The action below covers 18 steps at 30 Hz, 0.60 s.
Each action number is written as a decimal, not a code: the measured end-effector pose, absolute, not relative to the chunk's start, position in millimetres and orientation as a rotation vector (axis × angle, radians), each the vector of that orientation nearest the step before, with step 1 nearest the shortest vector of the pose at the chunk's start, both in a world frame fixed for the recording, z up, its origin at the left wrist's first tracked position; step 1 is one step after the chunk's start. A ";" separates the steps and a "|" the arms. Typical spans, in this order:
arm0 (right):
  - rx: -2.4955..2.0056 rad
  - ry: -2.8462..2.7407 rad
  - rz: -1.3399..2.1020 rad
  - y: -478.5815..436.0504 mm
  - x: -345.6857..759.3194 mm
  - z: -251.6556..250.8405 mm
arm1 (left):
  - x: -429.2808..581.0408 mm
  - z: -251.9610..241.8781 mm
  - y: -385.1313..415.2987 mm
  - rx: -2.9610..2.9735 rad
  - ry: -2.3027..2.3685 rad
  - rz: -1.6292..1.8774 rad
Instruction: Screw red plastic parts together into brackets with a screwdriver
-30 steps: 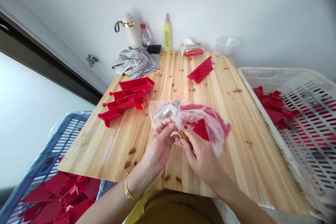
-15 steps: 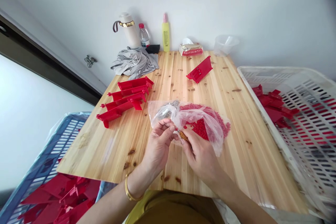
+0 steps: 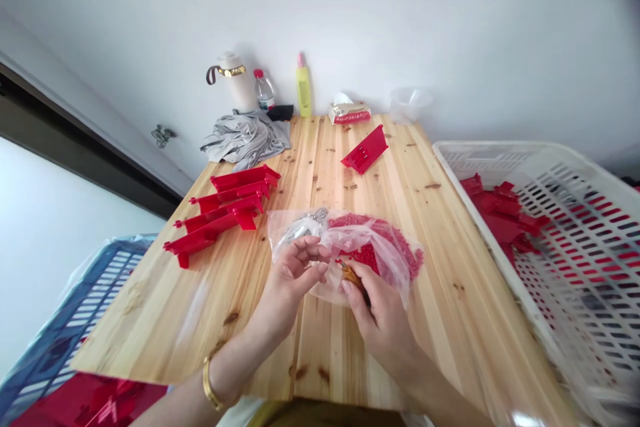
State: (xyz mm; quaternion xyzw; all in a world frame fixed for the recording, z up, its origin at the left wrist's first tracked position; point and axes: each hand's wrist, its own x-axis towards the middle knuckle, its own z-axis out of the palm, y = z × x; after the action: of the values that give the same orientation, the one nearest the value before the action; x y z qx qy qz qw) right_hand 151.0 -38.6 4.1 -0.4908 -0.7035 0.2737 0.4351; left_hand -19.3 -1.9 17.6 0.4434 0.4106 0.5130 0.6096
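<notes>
My right hand (image 3: pixel 383 310) is closed around the amber handle of what looks like a short screwdriver (image 3: pixel 353 276), its metal tip pointing up and left. A tiny red piece shows at the tip. Just left of it, my left hand (image 3: pixel 295 277) has its thumb and fingers apart; I see nothing held between them. Behind both hands lies a clear plastic bag (image 3: pixel 343 293) with small red plastic pieces (image 3: pixel 400 240) and small silver metal parts (image 3: pixel 317 215) on it. The hands partly cover the bag.
Several red plastic panels (image 3: pixel 220 213) stand in a row at left, and one red panel (image 3: pixel 366 149) lies farther back. A white basket (image 3: pixel 445 167) of red parts is at right, a blue crate (image 3: pixel 55 327) at lower left. Cloth (image 3: pixel 245 137), bottles and a tissue box (image 3: pixel 350 111) line the wall.
My left fingers have come away from the tool tip and spread apart. My right hand keeps hold of the screwdriver. The camera view has tilted up and shifted slightly right.
</notes>
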 end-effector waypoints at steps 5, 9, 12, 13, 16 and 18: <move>-1.231 -1.580 0.730 -36.5 162.0 9.9 | 10.9 54.0 119.2 2.106 1.153 1.129; -1.225 -1.581 0.653 -40.2 162.0 9.1 | 68.8 63.4 222.6 2.493 1.536 0.699; -1.178 -1.589 0.591 -41.7 164.7 7.0 | 114.1 45.6 252.1 2.516 1.557 0.579; -1.168 -1.585 0.580 -41.6 166.9 6.3 | 126.0 37.2 254.1 2.517 1.558 0.559; -1.199 -1.559 0.564 -41.3 175.5 3.1 | 146.1 16.1 253.8 2.457 1.617 0.534; -1.239 -1.532 0.563 -42.4 181.4 -0.9 | 146.3 11.1 256.6 2.358 1.665 0.555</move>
State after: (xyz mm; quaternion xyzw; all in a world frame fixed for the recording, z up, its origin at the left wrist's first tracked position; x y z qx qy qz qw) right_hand 181.4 -42.4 -0.9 -0.5166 -0.6389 0.2347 0.5195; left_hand 146.3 256.6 11.1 0.7981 0.5635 0.1880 0.1011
